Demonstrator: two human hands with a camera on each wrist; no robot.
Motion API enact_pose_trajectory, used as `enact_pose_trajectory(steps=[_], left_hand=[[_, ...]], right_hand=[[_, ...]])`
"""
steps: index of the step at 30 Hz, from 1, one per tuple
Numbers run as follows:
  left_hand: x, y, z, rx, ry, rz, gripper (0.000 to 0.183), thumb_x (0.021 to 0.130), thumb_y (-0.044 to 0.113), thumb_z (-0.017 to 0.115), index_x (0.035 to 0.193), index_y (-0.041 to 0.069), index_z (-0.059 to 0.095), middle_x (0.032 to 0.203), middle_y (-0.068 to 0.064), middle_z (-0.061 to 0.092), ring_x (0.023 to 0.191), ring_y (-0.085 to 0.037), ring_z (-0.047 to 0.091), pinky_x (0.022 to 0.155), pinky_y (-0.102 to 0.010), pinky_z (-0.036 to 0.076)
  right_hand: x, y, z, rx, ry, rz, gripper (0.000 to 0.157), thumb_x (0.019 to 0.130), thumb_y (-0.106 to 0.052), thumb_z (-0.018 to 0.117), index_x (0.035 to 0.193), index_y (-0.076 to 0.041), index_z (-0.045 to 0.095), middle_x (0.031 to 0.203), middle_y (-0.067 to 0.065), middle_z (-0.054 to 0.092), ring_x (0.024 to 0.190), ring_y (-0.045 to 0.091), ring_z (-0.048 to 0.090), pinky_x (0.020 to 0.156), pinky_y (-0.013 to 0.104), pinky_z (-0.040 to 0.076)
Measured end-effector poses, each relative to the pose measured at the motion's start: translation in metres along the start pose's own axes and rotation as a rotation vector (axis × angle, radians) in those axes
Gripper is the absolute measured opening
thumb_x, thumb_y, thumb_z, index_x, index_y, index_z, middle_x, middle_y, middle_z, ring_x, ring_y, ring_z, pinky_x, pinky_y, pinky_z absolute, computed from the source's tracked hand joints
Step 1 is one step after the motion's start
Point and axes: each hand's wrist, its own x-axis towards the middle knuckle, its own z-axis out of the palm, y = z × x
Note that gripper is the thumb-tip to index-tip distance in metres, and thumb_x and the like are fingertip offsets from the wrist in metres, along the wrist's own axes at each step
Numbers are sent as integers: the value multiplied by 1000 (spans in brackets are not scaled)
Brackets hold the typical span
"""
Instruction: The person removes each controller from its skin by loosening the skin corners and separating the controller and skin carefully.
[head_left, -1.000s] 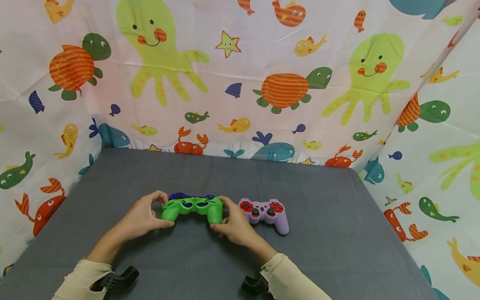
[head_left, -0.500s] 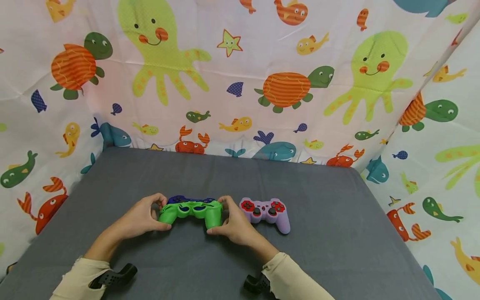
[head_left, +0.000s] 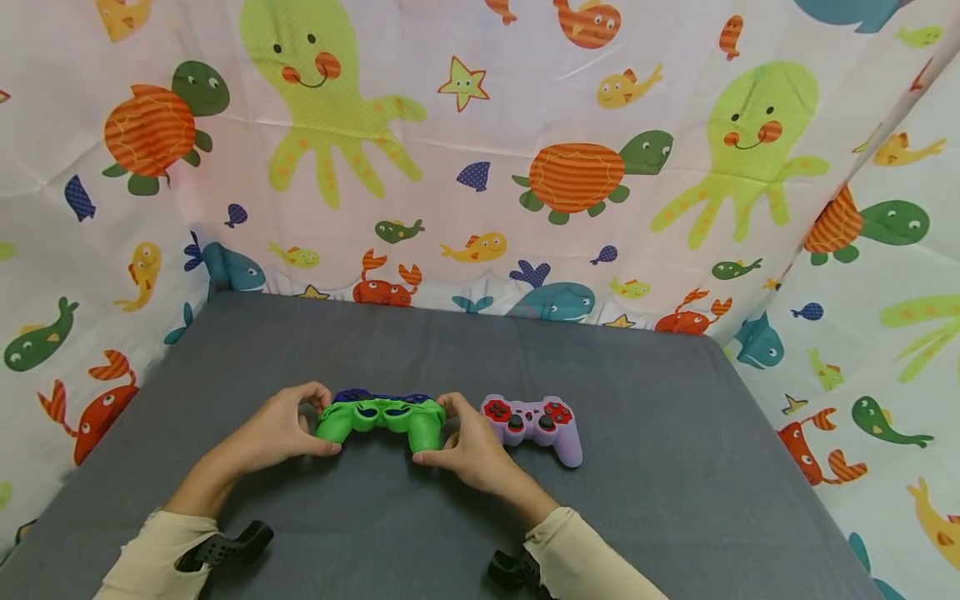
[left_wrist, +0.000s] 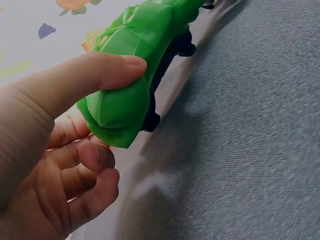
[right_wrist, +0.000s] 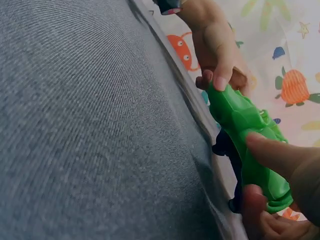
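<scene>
A bright green, rubbery controller cover (head_left: 425,427) wraps the handles and near part of a dark blue game controller (head_left: 352,395), whose far edge shows uncovered. My left hand (head_left: 281,429) pinches the left handle, thumb on the near side and fingers beyond. On the other handle, my right hand (head_left: 474,446) grips with the thumb near its end. In the left wrist view the thumb presses the green cover (left_wrist: 122,102), and dark blue thumbsticks (left_wrist: 151,120) stick out from it. Creases in the cover (right_wrist: 240,112) show in the right wrist view.
A lilac game controller (head_left: 567,437) with red button areas lies just right of my right hand, which partly hides it. Grey cloth (head_left: 675,467) covers the table. A curtain (head_left: 450,167) printed with sea animals hangs behind and at both sides.
The covered controller has shifted slightly left and its handles have tipped toward me. My right thumb has slid a little left along the handle's end. The lilac controller stays put.
</scene>
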Motion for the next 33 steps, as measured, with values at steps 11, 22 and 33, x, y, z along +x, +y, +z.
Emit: enact_pose_trajectory(steps=[11, 22, 33], left_hand=[[-1, -1, -4, -64, -24, -10, 53, 76, 20, 88, 111, 3, 52, 105, -16, 56, 52, -9, 47, 51, -28, 45], [-3, 1, -2, -68, -34, 2, 51, 77, 19, 87, 111, 2, 51, 104, -15, 55, 51, -8, 47, 52, -27, 46], [-3, 3, -1, -50, -22, -11, 51, 78, 17, 85, 112, 2, 51, 103, -14, 56, 50, -8, 46, 51, -28, 45]], right_hand=[[0, 0, 4, 5, 55, -6, 69, 81, -24, 87, 135, -9, 48, 120, 9, 55, 63, 6, 56, 56, 22, 48], [2, 2, 7, -4, 88, -37, 55, 75, -25, 90, 119, -9, 60, 65, 1, 60, 48, 6, 53, 46, 24, 45], [-1, 0, 8, -43, 143, -60, 48, 75, -26, 91, 113, -9, 66, 83, 6, 66, 44, 4, 46, 42, 23, 40]])
